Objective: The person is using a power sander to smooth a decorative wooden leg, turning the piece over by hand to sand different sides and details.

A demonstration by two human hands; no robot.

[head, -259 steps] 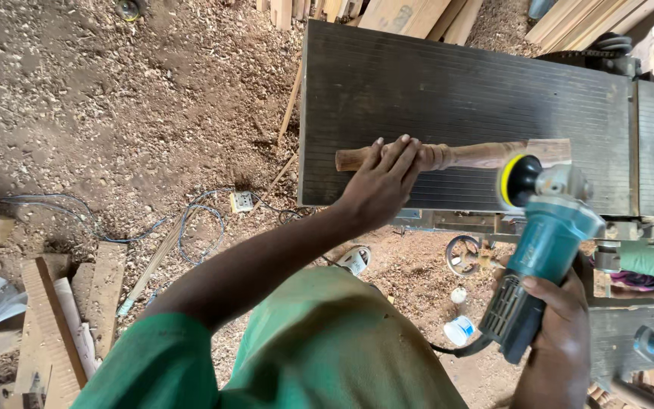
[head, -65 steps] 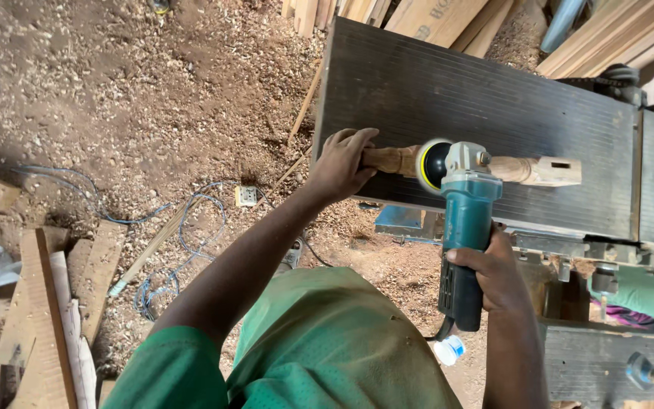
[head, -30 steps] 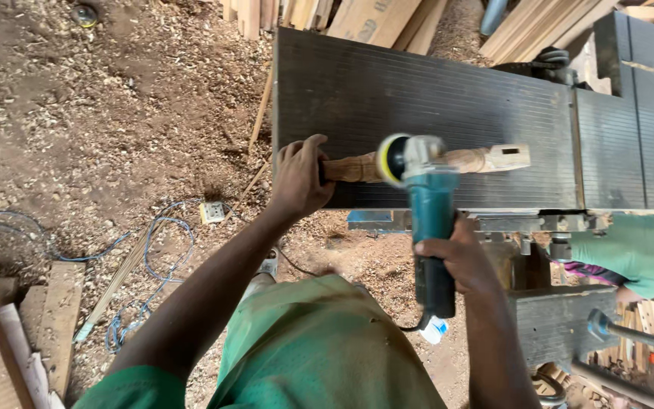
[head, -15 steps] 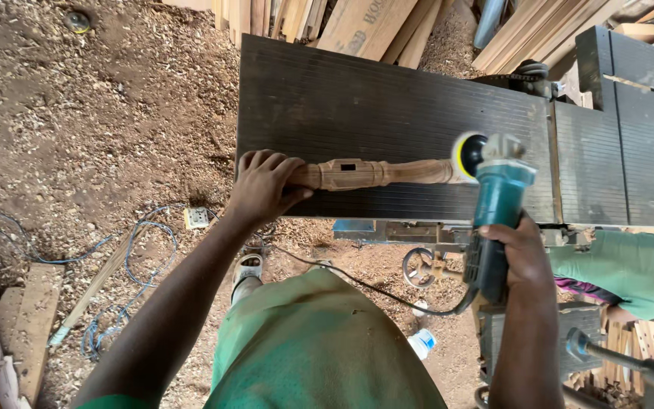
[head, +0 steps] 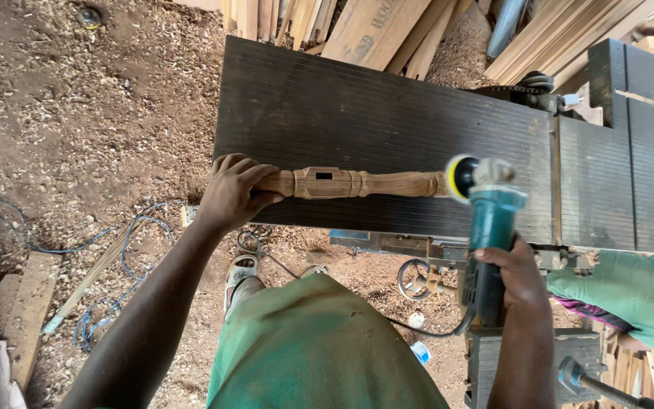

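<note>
The turned wooden spindle [head: 357, 183] lay lengthwise across the dark ribbed machine table [head: 357, 113], close to that table's near edge, tan and beaded, with 1 small dark rectangular mortise in its squared block. The left hand [head: 232, 193] was clamped around the spindle's left end, right at the table's left edge. The right hand [head: 512, 276] gripped the teal angle grinder [head: 486, 227], its disc meeting the spindle's right end. Beyond the spindle, the table stretched bare toward stacked planks [head: 357, 23].
</note>
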